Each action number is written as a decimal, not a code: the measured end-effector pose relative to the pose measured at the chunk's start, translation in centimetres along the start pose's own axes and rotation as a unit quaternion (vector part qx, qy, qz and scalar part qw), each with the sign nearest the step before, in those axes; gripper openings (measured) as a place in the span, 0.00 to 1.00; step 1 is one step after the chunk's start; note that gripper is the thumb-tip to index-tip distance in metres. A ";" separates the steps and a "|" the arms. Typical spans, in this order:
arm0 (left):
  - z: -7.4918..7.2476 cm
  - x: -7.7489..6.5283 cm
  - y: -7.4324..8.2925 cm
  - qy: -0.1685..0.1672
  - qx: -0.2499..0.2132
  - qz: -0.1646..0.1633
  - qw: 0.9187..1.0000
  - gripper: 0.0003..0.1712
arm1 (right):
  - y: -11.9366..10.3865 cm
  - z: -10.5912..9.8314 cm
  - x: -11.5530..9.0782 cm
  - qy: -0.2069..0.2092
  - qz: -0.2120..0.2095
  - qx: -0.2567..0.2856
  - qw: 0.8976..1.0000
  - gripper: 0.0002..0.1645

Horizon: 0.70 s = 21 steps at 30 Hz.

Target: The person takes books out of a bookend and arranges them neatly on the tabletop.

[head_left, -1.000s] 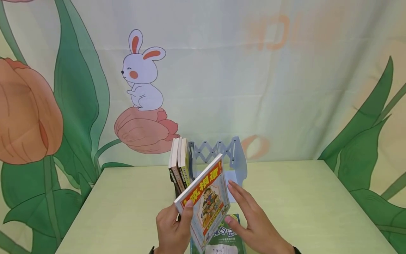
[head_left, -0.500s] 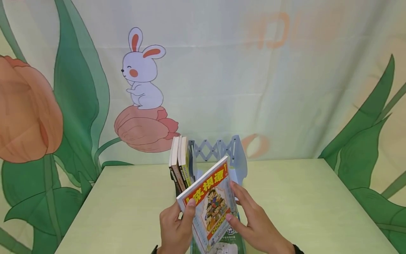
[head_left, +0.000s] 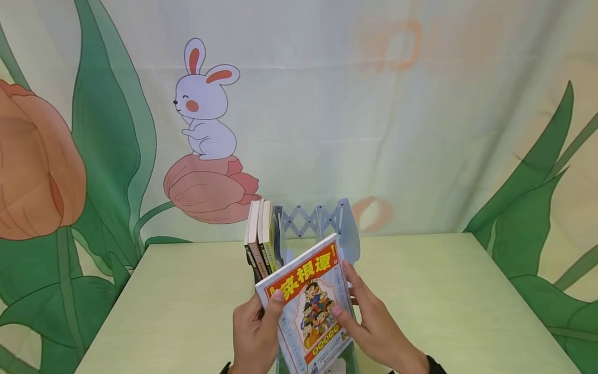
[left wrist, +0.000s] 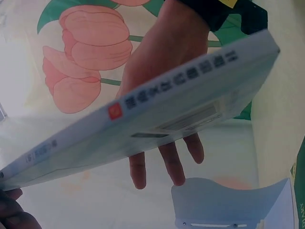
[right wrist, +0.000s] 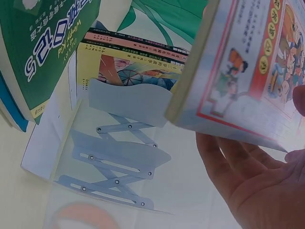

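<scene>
Both hands hold a book with a white cover, a red band and a yellow title, tilted above the table with its front showing. My left hand grips its left edge, thumb on the front. On the right side, my right hand holds it with the thumb on the cover and fingers behind, seen from below in the right wrist view. The book's spine shows in the left wrist view. Beneath it lies a green book, mostly covered in the head view.
A blue-grey expandable bookend with a criss-cross lattice back stands behind the hands. Several upright books stand at its left side. A curtain printed with a rabbit and tulips hangs behind the pale green table.
The book has turned so its front cover faces the head camera more. My right hand has closed in from beside the book, its thumb now on the cover.
</scene>
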<state>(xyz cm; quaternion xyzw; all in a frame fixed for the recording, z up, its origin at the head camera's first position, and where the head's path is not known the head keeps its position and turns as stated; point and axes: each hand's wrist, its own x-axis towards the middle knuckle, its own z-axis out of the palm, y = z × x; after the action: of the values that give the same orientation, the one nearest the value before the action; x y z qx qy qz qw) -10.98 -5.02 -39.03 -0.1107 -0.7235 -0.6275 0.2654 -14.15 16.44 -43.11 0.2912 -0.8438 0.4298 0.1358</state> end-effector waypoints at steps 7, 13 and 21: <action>-0.1 0.3 0.2 -0.016 -0.020 -0.085 0.996 0.14 | -0.2 -0.2 0.1 -0.011 0.025 0.072 0.997 0.45; -0.2 0.5 0.1 -0.026 -0.041 -0.107 0.993 0.15 | -0.4 -0.4 0.2 -0.007 0.038 0.098 0.994 0.41; -0.3 0.8 -0.1 -0.033 -0.049 -0.127 0.990 0.16 | -0.6 -0.3 0.2 0.016 0.069 0.125 0.990 0.37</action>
<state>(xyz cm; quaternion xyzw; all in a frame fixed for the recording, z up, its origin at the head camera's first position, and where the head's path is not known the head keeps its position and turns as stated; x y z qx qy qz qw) -11.61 -5.47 -38.69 -0.0518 -0.7083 -0.6870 0.1534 -13.96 16.34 -42.49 0.2401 -0.7990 0.5451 0.0820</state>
